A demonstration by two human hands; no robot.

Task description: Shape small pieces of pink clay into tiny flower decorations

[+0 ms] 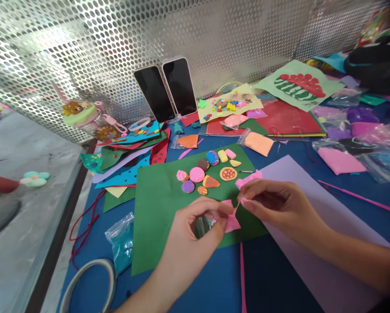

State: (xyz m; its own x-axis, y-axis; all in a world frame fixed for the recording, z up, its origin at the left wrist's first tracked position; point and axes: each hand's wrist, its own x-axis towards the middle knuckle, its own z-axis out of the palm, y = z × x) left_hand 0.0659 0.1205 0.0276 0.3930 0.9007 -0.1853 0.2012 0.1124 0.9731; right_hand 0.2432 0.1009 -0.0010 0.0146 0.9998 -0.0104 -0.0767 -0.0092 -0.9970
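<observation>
My left hand [195, 232] is closed in a pinch on a lump of soft pink modelling clay [232, 222]. From it a thin pink strand runs to the fingertips of my right hand [281, 204], which pinch more of the pink clay. A rough pink strip [250, 178] shows just behind the right fingers; whether it joins the held clay I cannot tell. Under both hands lies a green sheet [156, 217]. On it sit small clay shapes: a pink disc [196, 174], a round pizza [228, 174], an orange wedge [211, 181], a purple disc [188, 187] and several others.
A lilac sheet [325, 243] lies on the right. Two phones [180, 87] lean against the perforated metal panel [117, 34]. Bags of clay, such as a teal bag [121, 248] and a peach bag [259, 142], surround the sheets. A tape roll [112, 278] rests front left.
</observation>
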